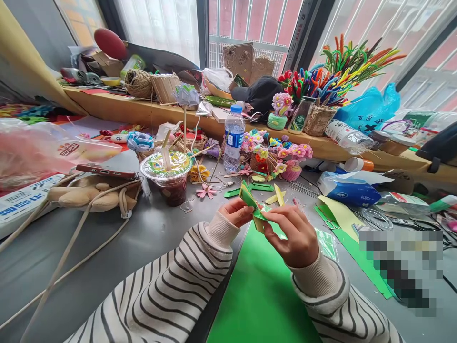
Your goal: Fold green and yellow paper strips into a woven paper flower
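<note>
folded green paper pinched in the fingertips of both hands, above the green sheet
left hand grips the upper part, right hand the lower; it looks light, crisp and easily creased, probably best held at the folds; room lies nearer the body, while paper strips crowd just beyond.

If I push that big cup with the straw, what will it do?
The cup may feel fairly heavy, since dark contents show inside. Pushed near the top, it could tip, because it narrows toward its base. Its clear sides look like thin plastic, so they'd probably squash a little.
</note>
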Action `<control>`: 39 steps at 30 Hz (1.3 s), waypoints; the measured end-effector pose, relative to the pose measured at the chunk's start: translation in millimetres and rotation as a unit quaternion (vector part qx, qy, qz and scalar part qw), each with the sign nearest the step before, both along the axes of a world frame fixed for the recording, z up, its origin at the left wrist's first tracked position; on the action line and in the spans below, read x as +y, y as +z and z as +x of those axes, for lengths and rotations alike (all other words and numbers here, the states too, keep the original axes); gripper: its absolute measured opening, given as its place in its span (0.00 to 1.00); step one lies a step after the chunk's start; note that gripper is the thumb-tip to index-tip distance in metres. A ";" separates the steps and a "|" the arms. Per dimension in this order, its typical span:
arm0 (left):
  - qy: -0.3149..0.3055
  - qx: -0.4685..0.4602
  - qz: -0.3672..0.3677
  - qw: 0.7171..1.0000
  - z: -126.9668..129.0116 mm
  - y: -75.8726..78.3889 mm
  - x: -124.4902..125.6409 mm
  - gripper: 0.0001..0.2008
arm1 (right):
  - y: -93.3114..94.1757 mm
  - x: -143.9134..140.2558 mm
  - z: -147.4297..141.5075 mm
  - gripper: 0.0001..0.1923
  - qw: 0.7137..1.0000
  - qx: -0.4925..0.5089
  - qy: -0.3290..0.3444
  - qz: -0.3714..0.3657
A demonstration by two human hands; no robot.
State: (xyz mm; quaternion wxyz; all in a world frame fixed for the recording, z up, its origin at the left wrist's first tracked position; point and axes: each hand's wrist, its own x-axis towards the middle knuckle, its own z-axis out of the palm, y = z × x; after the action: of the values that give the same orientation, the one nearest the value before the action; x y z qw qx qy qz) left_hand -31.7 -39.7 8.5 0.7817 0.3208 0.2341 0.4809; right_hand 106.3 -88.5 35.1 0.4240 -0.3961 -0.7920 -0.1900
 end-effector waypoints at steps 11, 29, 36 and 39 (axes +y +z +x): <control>-0.023 -0.034 0.012 0.999 -2.2 -1.5 0.6 0.12 | 7.5 1.2 -2.6 0.07 0.996 -0.066 0.030 0.042; 0.017 0.052 -0.050 0.997 4.7 -4.0 0.7 0.16 | -3.5 5.9 1.8 0.04 0.989 0.095 0.021 -0.112; 0.025 0.057 -0.037 0.997 6.7 -6.1 -2.1 0.15 | -10.3 7.0 1.2 0.06 0.982 0.104 0.017 -0.160; 0.029 0.060 -0.026 0.997 7.1 -6.4 -3.2 0.14 | -11.1 5.4 -0.2 0.07 0.980 0.117 0.010 -0.163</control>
State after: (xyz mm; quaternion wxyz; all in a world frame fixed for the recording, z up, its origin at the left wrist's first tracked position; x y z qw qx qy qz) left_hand -24.7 -42.9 2.2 0.7599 0.3215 0.3021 0.4774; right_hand 106.2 -83.2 24.0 0.4454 -0.4711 -0.7613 -0.0066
